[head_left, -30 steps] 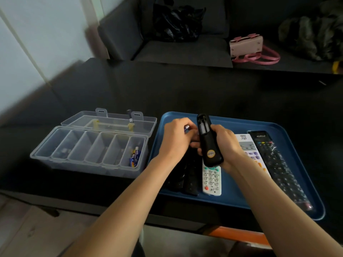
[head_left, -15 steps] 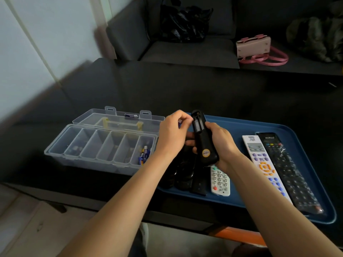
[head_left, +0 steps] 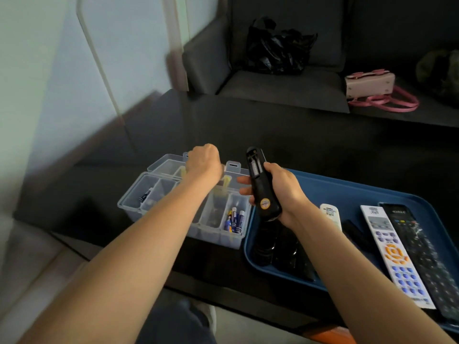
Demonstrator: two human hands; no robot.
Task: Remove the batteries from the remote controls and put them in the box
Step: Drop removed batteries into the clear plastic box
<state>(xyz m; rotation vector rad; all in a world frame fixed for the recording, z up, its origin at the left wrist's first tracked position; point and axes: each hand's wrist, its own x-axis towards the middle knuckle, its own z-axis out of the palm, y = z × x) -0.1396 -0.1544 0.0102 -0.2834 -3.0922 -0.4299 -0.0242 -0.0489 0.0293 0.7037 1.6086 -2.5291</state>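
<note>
Now our right hand (head_left: 283, 192) grips the stiff, light black remote (head_left: 260, 184) mid-body, while our curled left hand (head_left: 205, 161) hovers over the box (head_left: 139, 206), contents untellable.

No legible text — printing on the long black remote control (head_left: 419, 256), white remote control (head_left: 392, 254) and round orange sticker (head_left: 264, 203) is too blurred.

A home living room, my dark grey sofa (head_left: 280, 88) beyond the far edge of the glossy black coffee table (head_left: 273, 135), a pink handbag (head_left: 372, 86) and black plastic bag (head_left: 278, 53) on its cushions, pale wall (head_left: 49, 83) at my left
</note>
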